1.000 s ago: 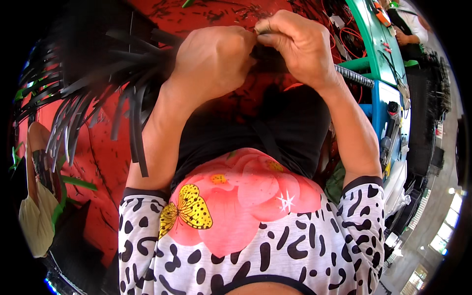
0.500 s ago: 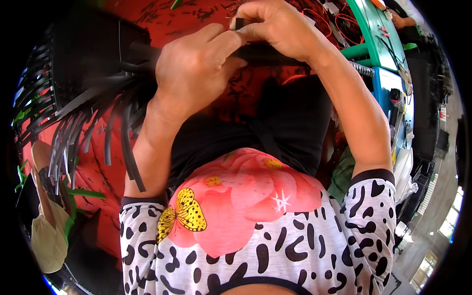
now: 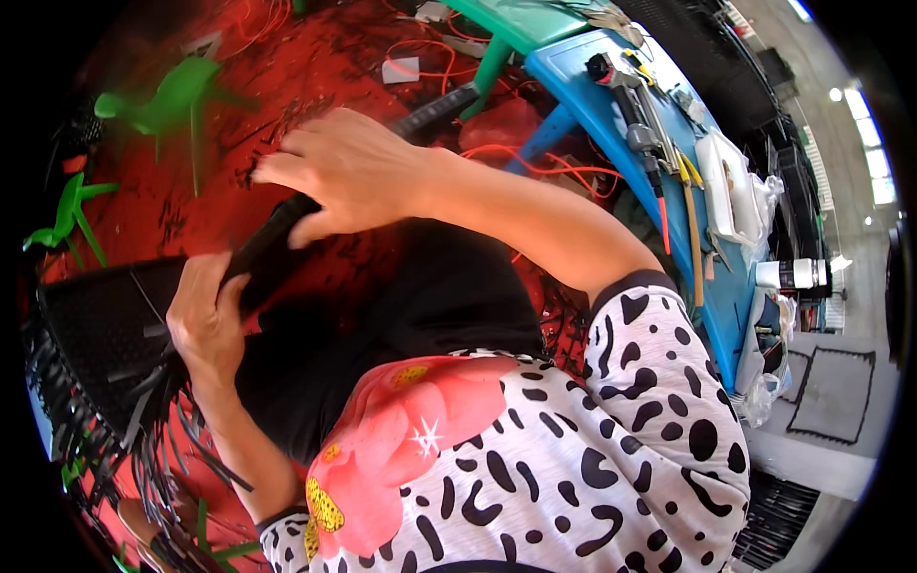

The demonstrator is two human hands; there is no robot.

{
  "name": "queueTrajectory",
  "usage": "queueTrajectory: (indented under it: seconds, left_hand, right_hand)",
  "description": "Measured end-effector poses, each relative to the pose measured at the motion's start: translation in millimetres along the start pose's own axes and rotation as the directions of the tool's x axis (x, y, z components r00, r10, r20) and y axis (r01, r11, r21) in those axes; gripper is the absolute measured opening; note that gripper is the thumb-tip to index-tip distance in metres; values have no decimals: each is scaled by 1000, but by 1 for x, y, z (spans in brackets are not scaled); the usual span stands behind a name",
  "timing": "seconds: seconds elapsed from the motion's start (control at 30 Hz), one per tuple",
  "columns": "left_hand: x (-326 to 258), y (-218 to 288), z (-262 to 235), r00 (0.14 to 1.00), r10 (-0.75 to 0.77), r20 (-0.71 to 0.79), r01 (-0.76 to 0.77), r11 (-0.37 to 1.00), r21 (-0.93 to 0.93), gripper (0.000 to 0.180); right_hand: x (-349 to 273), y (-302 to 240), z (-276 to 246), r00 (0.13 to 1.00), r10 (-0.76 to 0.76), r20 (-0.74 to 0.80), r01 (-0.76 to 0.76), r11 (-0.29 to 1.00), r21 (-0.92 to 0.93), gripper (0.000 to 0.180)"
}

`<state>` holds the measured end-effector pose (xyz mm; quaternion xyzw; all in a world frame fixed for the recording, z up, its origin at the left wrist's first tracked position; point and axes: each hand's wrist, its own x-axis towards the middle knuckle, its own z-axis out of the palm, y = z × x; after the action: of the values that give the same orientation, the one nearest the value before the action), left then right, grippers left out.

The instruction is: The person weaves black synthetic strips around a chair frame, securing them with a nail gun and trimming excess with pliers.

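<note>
While the black bar (image 3: 263, 246) slants across the work from 9 toward 11 o'clock, the left hand (image 3: 205, 320) grasps its lower end, thumb on 1 side and fingers bent round the other. The right hand (image 3: 351, 174) is at 11 o'clock, back upward and blurred; its thumb and fingers part on 2 sides of the bar's upper stretch, and I cannot tell whether they press on it. A small dark bit shows by those fingertips, too blurred to name.

The black panel (image 3: 105, 325) lies at 9 o'clock, just beside the left hand, and its loose strips (image 3: 158, 425) hang toward 8 o'clock, below the left wrist.

Beneath all this spreads a red floor (image 3: 253, 110) strewn with dark scraps. A blurred green stool (image 3: 167, 103) stands at 10 o'clock. An orange cord (image 3: 597, 174) loops at 1 o'clock, near the blue table (image 3: 585, 84), which runs from 1 to 3 o'clock and bears a black tool (image 3: 630, 119) and a white jar (image 3: 793, 274). The green table (image 3: 521, 21) adjoins it just past 12 o'clock.
</note>
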<state>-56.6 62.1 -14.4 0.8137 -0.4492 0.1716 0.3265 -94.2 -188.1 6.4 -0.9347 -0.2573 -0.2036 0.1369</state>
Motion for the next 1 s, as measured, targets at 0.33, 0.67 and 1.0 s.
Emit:
queueTrajectory:
  seconds: [0.33, 0.67, 1.0]
  left_hand:
    - [46, -17, 26, 997, -74, 14, 74, 996, -44, 15]
    - [57, -8, 32, 997, -70, 28, 70, 998, -5, 15]
    - [48, 8, 22, 996, -91, -2, 91, 995, 31, 18]
  right_hand:
    - [-43, 99, -11, 923, -63, -379, -99, 915, -392, 46]
    - [-265, 197, -147, 192, 868, -459, -880, -54, -472, 79]
    - [-276, 245, -134, -8, 998, -59, -888, -34, -459, 61]
